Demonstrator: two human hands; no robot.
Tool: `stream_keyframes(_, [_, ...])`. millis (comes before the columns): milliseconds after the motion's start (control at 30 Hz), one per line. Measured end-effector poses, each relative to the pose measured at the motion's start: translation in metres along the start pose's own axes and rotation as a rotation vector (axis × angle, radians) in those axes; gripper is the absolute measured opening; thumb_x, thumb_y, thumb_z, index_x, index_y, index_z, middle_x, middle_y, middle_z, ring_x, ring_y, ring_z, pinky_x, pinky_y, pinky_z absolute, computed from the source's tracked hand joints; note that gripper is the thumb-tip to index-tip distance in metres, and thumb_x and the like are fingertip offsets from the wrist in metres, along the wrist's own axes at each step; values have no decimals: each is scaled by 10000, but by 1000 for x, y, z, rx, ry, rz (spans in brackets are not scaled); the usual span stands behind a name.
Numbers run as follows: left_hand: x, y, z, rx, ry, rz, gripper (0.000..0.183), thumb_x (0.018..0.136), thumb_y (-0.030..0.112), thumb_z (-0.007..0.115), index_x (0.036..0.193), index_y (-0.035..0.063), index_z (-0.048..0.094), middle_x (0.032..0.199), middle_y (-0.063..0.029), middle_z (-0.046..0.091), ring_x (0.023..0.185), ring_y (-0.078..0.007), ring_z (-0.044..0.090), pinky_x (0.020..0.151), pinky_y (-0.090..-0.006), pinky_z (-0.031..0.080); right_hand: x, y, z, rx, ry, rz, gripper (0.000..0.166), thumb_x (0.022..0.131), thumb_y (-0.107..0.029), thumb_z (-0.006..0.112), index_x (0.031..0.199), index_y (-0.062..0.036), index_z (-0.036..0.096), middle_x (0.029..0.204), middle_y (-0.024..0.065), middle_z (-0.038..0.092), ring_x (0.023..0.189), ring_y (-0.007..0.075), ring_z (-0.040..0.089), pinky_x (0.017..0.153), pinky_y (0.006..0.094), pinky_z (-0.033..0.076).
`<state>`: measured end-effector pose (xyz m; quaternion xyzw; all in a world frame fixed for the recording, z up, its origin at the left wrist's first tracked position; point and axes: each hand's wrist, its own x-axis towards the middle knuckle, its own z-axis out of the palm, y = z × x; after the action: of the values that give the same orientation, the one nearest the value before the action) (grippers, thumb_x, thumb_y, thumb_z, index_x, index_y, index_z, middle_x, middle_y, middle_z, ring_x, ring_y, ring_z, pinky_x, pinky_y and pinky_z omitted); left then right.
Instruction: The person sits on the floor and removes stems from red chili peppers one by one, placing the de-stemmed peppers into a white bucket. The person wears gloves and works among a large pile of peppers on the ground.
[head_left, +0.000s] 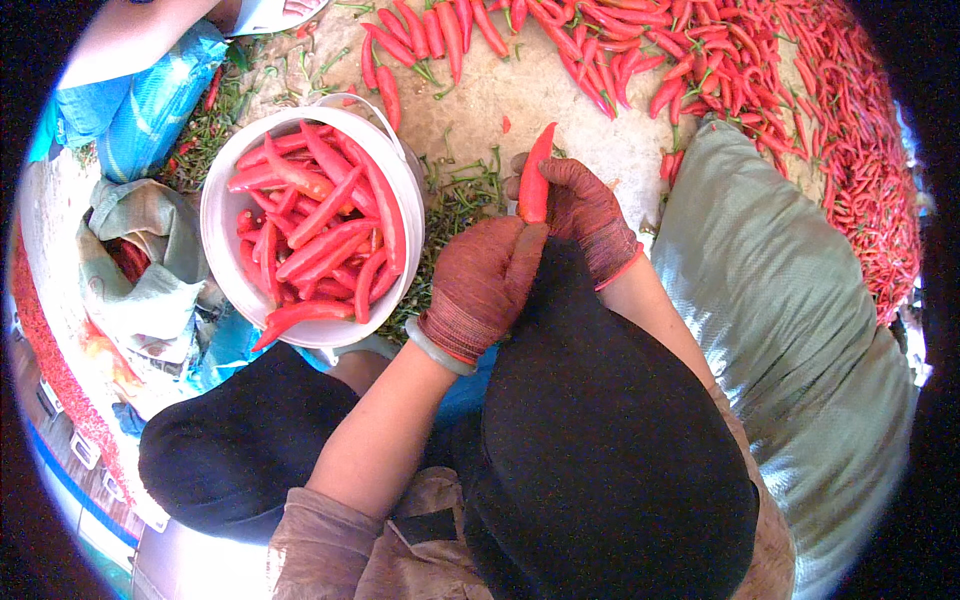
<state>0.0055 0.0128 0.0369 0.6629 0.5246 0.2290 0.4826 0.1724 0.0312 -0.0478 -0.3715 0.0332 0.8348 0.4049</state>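
Note:
A red chili pepper (535, 180) stands nearly upright between my two gloved hands, its tip pointing away from me. My right hand (587, 206), in a reddish-brown knit glove, grips its side between thumb and fingers. The fingers of my left hand (484, 283), gloved alike, close on the lower end, so that end is partly hidden. Left of my hands, a white plastic bucket (212, 214) holds many red chili peppers (330, 255), and one leans over its near rim. Loose green stems (472, 199) litter the ground between the bucket and my hands.
Red chili peppers (757, 75) cover the floor at the far right. Some lie beyond the bucket. A greenish woven sack (780, 300) bulges along my right side. An opened sack (142, 262) and a blue woven bag (161, 105) lie left; another person's arm (135, 37) shows there.

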Motion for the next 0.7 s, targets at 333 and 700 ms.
stream_keyframes(333, [5, 2, -12, 225, -44, 68, 293, 920, 271, 535, 730, 54, 590, 698, -174, 589, 643, -376, 584, 591, -469, 465, 12, 14, 9, 77, 123, -39, 269, 839, -194, 626, 1034, -9, 606, 935, 146, 666, 838, 324, 645, 812, 450, 536])
stream_keyframes(700, [-10, -18, 7, 113, 13, -183, 200, 906, 246, 559, 846, 59, 597, 732, -197, 596, 714, -392, 600, 635, -456, 476, -6, -18, 57, 92, 222, -176, 315, 863, -253, 622, 1103, -51, 589, 930, 123, 641, 750, 223, 614, 618, 357, 520])
